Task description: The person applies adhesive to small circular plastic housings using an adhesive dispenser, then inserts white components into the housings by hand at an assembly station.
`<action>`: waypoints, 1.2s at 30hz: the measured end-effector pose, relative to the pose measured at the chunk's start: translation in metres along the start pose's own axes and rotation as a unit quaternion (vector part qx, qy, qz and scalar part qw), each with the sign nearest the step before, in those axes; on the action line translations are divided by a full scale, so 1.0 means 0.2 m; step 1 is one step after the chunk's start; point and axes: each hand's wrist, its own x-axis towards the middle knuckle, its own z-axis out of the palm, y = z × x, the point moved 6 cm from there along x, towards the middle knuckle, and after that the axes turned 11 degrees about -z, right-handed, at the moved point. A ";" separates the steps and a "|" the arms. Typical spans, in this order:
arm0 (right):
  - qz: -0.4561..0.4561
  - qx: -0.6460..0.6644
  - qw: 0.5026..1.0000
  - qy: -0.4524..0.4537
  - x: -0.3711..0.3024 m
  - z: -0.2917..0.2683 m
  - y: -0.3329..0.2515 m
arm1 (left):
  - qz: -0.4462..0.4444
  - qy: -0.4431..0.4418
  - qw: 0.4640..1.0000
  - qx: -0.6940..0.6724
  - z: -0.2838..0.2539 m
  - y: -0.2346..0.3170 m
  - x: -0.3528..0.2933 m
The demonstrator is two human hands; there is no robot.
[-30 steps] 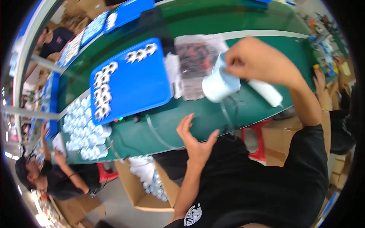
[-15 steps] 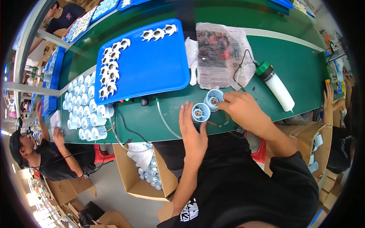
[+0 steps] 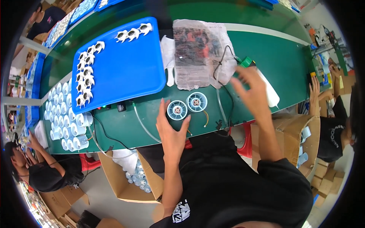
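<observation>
Two pale blue round plastic housings stand side by side on the green bench, each with spokes and a small metal core. My left hand (image 3: 171,131) curves loosely about the left housing (image 3: 177,110), thumb and fingers apart at its sides; whether they touch it I cannot tell. The right housing (image 3: 197,102) stands free, a thin yellowish wire (image 3: 206,119) trailing below it. My right hand (image 3: 251,89), slightly blurred, is empty with fingers spread, beside a white dispensing bottle (image 3: 270,93) with a green cap (image 3: 247,62) and partly covering it.
A blue tray (image 3: 125,64) carries several white finned rotors. Rows of pale blue cups (image 3: 66,119) stand at the left. Stained paper (image 3: 197,53), cables and clear tubing (image 3: 141,121) lie around. Cardboard boxes (image 3: 142,192) flank me; other people work on both sides.
My right hand has left the right housing and moved right toward the bottle. My left hand stays about the left housing. The whole view has shifted, so the bench appears farther left.
</observation>
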 end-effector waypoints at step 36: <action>-0.105 0.788 0.607 -0.008 0.42 0.39 -0.27 | 0.055 0.111 0.992 0.021 0.05 -0.04 0.03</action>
